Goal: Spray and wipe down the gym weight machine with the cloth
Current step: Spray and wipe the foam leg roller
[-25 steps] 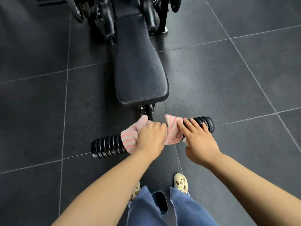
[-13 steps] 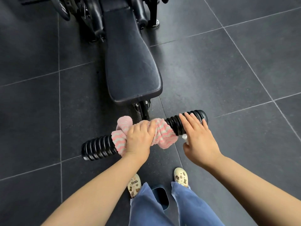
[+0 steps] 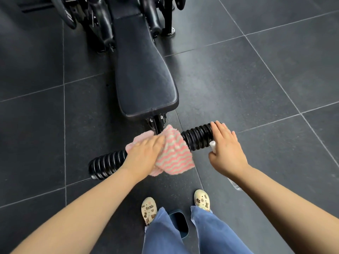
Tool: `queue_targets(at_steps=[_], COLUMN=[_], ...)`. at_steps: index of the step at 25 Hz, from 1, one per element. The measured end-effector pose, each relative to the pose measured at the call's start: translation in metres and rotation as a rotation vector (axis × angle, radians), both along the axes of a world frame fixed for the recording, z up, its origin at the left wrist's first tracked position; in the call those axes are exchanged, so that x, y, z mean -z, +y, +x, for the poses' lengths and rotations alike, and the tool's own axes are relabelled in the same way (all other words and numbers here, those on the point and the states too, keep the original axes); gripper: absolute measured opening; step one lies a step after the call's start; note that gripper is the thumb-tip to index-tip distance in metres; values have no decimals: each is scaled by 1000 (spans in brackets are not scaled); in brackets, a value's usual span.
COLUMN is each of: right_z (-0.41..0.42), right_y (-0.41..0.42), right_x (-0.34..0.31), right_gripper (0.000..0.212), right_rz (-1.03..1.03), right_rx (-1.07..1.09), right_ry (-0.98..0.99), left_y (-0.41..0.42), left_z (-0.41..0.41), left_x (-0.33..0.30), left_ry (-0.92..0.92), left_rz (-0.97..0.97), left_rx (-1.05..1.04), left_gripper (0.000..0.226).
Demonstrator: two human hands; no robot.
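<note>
A black ribbed foam roller bar [image 3: 198,138] crosses the foot of the weight machine's black padded bench [image 3: 145,79]. A pink and white striped cloth [image 3: 174,154] is draped over the middle of the bar. My left hand [image 3: 143,154] presses the cloth onto the bar with its fingers laid over it; the hand is motion-blurred. My right hand [image 3: 227,151] rests its fingers on the bar's right end and holds a spray bottle [image 3: 212,144], with the white nozzle by the thumb. The bottle's clear body pokes out under my wrist.
The machine's black frame and levers [image 3: 102,21] stand at the head of the bench. Dark floor tiles [image 3: 256,88] surround everything. My feet in pale clogs [image 3: 149,208] stand just behind the bar, with a dark blue object [image 3: 178,224] between my legs.
My left hand loosened from gripping the cloth round the bar to lying flatter on it, and the cloth spread out. My right hand slid outward to the bar's right end.
</note>
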State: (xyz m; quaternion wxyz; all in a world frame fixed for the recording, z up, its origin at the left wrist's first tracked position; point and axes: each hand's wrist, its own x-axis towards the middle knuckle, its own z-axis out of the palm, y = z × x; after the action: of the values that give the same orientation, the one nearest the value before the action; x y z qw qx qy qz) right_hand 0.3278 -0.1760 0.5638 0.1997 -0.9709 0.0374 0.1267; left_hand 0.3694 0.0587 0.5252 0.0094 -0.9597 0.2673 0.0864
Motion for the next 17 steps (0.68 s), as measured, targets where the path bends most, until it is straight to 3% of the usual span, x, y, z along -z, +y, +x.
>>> queue_targets(at_steps=[3,7,8,11,14,17], right_z=[-7,-17,-19,-21,-17,-6], right_y=[-7,-14,-20,-30,-37,-39], right_x=[3,2,2,-4,-5,-7], right_gripper=[81,81,81,83,79,57], right_rz=[55,99,99,139,281,591], right_rx=[78,174,201,238,345,574], right_ry=[8,31,36,33,64,175], left_y=[-19,-105,-127,-161,-166,-157], left_z=[-4,0,4,27,54,58], left_x=[-2,-2,-4,-13,-14,-16], left_ry=[-42,6,34,177,407,556], left_rz=[-43,3,-19,-75,-228,-317], left_rx=[-39,-64,-103,-135,-170,-221], left_gripper=[61,77,72,43,48,63])
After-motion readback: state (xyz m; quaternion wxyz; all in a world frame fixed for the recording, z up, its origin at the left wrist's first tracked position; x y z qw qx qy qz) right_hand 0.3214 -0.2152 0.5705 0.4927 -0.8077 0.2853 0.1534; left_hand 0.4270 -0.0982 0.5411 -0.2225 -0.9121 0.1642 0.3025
